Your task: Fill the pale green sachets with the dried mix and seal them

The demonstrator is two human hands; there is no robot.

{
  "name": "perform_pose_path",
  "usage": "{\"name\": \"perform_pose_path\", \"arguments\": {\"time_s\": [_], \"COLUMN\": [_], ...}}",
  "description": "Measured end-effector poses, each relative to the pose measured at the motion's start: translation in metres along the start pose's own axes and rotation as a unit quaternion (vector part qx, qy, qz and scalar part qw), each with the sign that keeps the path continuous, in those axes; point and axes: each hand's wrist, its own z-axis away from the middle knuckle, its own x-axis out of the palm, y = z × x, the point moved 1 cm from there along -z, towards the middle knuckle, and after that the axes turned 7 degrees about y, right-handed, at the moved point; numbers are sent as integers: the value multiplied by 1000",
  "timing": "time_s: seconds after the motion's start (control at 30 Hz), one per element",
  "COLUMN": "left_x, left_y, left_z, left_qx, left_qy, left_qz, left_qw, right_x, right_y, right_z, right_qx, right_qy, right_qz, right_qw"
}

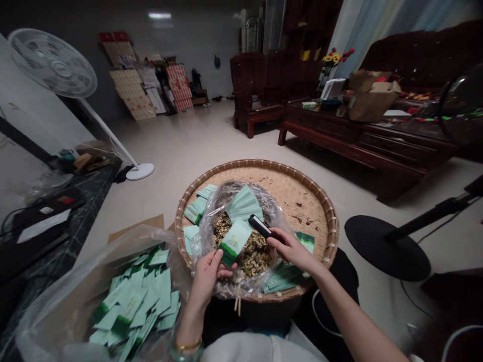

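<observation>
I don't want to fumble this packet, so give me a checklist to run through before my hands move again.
1. Packet gripped: ok, the left hand pinches its dark green end.
2. Black tool held: ok, in the right hand.
3. Tool touching packet: cannot tell; its far end is close to the packet's upper corner.
4. Packet filled or empty: cannot tell.
5. Clear bag open over the dried pieces: ok, they lie exposed inside.
6. Tray free of stray bits: not ok, dark scraps are scattered on its far right side.
</observation>
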Motion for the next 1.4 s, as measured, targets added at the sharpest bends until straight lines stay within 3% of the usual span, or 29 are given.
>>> {"name": "perform_pose_path", "arguments": {"time_s": [0.07,0.17,0.23,0.3,0.43,0.5,0.67,0.8,0.87,0.97,1.07,1.17,1.3,1.4], "left_x": [-1,1,3,6,10,12,14,15,14,8,1,-1,0,0], "left_y": [2,2,0,-2,-7,-7,-4,-5,-6,-4,4,8,7,4], "left_z": [1,3,4,5,5,7,11,13,13,12,13,15,14,12], "left_qx": [5,7,4,3,11,24,53,37,34,96,160,134,99,80], "left_qy": [22,25,14,1,-45,-74,-112,-114,-83,43,122,103,80,77], "left_qz": [26,42,38,23,-46,-88,-147,-124,-60,118,229,250,242,231], "left_qw": [999,999,999,1000,998,993,981,985,994,988,952,953,962,966], "right_x": [-7,-11,-11,-8,5,14,31,31,28,22,19,23,29,30], "right_y": [7,13,14,12,-3,-13,-31,-33,-31,-27,-22,-17,-11,-7], "right_z": [-1,-1,0,0,-1,-2,-5,-6,-10,-22,-39,-56,-69,-71], "right_qx": [-56,-103,-118,-135,-135,-130,-141,-130,-73,-28,-117,-201,-202,-186], "right_qy": [22,-23,-33,0,111,133,174,182,167,147,181,200,168,160], "right_qz": [105,237,293,303,137,54,19,-30,-95,-126,30,242,403,429], "right_qw": [993,966,948,943,975,981,974,974,979,981,976,928,877,869]}}
